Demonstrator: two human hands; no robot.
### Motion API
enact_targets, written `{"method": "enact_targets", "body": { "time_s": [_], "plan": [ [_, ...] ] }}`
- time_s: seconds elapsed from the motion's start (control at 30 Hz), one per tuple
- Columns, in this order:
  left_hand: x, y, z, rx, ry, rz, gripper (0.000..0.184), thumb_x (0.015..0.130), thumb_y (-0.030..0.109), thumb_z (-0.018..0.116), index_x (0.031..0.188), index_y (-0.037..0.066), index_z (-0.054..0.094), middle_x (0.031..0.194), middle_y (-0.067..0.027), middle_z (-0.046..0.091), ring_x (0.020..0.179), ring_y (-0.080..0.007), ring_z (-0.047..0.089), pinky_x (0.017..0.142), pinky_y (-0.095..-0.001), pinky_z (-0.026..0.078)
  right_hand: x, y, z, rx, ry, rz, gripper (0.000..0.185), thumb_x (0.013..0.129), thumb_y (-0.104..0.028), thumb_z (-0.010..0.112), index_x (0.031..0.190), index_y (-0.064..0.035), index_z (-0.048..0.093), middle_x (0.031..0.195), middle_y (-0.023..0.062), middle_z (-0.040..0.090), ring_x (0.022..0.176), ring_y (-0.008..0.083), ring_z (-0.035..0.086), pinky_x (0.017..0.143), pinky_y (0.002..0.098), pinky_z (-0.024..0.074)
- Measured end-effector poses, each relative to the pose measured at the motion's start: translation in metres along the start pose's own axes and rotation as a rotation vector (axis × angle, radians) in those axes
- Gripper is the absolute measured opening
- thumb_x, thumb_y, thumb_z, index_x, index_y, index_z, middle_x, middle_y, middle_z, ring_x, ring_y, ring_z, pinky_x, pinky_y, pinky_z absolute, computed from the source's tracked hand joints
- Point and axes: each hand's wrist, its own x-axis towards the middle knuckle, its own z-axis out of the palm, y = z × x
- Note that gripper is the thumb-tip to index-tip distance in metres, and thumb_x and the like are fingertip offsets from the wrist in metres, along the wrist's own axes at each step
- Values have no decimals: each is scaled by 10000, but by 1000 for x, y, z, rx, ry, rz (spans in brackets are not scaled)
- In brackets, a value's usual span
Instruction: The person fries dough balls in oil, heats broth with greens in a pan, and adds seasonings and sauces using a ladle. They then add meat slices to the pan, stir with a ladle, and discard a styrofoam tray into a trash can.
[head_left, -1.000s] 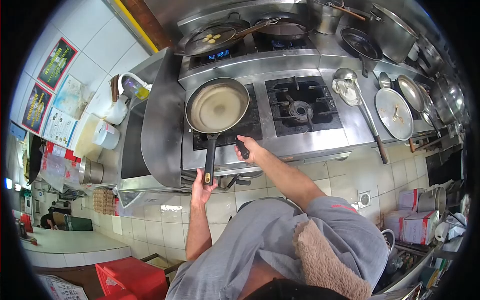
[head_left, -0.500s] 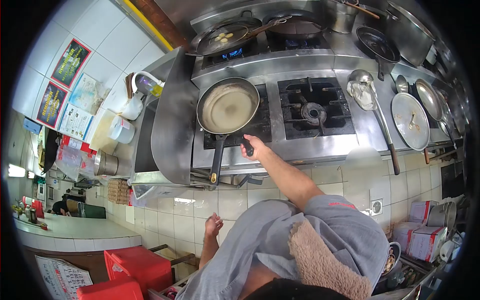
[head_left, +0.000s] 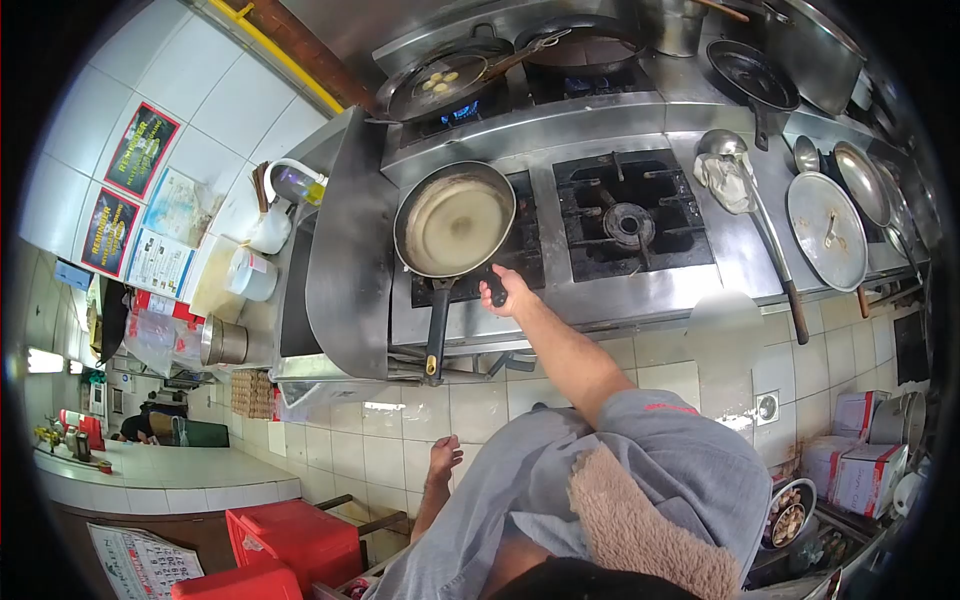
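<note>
My right hand (head_left: 510,292) is wrapped round a short black handle (head_left: 495,286) at the front of the stove. What that handle joins is hidden near the rim of a frying pan (head_left: 460,225). The pan rests on the left front burner, with a pale, worn inside and a long black handle (head_left: 437,325) pointing toward me, which no hand touches. My left hand (head_left: 445,458) hangs low over the floor, away from the stove, its fingers loosely bent and nothing visible in them.
A pan with several pale yellow pieces (head_left: 440,84) stands over a blue flame behind, beside a dark wok (head_left: 582,50). A ladle (head_left: 765,235) and a round metal lid (head_left: 827,230) lie right. A steel partition (head_left: 350,240) rises left. Red containers (head_left: 290,545) stand lower left.
My left hand has shifted slightly right and down in the view, its fingers a little more bent. My right hand keeps its grip on the short black handle. The view has turned slightly.
</note>
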Motion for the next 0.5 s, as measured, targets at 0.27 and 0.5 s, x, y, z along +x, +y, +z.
{"method": "enact_targets", "body": {
  "time_s": [0.27,0.5],
  "plan": [
    [2,-12,1,44,-16,9,416,813,334,617,1084,38,508,891,-55,555,720,-168,569,589,-295,471,7,1,-1,27,-9,-46,380,899,-465,369,828,-100,449,618,44,499,459,158,446,416,282,354],
    [-6,-7,2,178,-64,8,357,807,317,626,1024,49,532,856,-48,556,687,-173,564,568,-307,467,-98,42,13,-201,77,-117,354,876,-424,473,761,-90,496,623,17,508,493,141,475,413,266,392]
  ]
}}
